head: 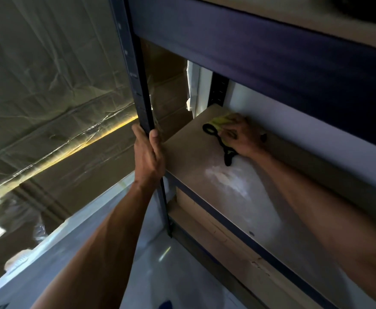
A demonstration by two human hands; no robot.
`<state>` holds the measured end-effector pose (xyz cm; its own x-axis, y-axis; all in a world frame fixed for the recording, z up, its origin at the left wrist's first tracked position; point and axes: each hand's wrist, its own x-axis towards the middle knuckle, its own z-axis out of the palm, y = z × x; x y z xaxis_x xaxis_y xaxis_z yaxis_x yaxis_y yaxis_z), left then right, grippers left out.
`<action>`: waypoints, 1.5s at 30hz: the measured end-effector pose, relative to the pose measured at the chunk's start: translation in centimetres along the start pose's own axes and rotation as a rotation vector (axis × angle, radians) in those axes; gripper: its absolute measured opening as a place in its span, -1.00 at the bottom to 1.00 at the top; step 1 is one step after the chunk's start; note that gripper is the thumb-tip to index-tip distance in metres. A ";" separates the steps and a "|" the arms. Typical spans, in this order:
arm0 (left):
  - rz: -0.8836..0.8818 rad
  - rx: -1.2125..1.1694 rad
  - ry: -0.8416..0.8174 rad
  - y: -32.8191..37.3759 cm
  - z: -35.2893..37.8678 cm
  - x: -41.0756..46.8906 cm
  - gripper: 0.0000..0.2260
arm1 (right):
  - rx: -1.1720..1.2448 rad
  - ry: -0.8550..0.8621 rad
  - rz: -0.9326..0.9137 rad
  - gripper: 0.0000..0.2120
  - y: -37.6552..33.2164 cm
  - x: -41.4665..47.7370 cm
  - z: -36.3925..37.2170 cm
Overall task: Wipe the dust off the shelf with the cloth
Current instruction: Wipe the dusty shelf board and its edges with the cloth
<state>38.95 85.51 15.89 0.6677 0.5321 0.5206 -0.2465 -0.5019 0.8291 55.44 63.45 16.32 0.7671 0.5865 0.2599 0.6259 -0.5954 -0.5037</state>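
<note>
The right hand (240, 136) is pressing the yellow cloth (219, 122) onto the shelf (191, 157), at its far corner, just right of frame centre. Its fingers are lying over the cloth; whether they are curling round it cannot be told. A black cord (222, 143) is trailing beside that hand. The left hand (148, 157) is clamping its fingers round the post (138, 90) at centre. A pale dust patch (225, 177) is showing below the cloth, so wiping is judged partly done, with the near area remaining.
</note>
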 end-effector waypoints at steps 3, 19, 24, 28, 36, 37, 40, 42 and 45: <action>0.022 0.002 0.007 -0.1 0.1 -0.1 -0.54 | 0.093 -0.217 -0.080 -0.67 -1.6 -3.6 -0.1; 0.008 0.009 -0.021 0.4 -0.5 -0.4 -0.67 | 0.002 -0.275 -0.140 -0.66 -5.1 0.2 3.2; -0.013 -0.004 -0.043 1.0 -0.6 -0.6 -0.64 | 0.058 -0.461 -0.263 -0.74 -5.0 -6.8 -0.4; -0.033 -0.002 -0.038 1.3 -0.5 -0.7 -0.64 | 0.085 -0.525 -0.288 -0.74 -4.5 -5.3 -3.2; -0.010 -0.012 -0.059 1.7 -0.8 -0.6 -0.62 | -0.057 -0.287 -0.171 -0.68 -6.5 -0.2 2.6; -0.002 -0.017 -0.058 1.7 -0.9 -0.6 -0.62 | -0.069 -0.272 -0.158 -0.67 -6.4 -1.3 2.8; -0.011 -0.007 -0.059 1.6 -0.9 -0.8 -0.64 | -0.024 -0.321 -0.198 -0.68 -5.7 -4.6 2.0; -0.023 -0.011 -0.055 1.7 -0.8 -0.9 -0.62 | 0.037 -0.416 -0.254 -0.63 -4.8 -6.5 1.1; -0.025 -0.029 -0.067 1.7 -0.7 -0.9 -0.62 | 0.074 -0.426 -0.316 -0.62 -3.3 -6.8 -1.4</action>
<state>37.45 84.66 16.99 0.7194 0.4966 0.4857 -0.2488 -0.4687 0.8476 48.35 60.66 17.41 0.4085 0.9109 0.0590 0.7937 -0.3225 -0.5157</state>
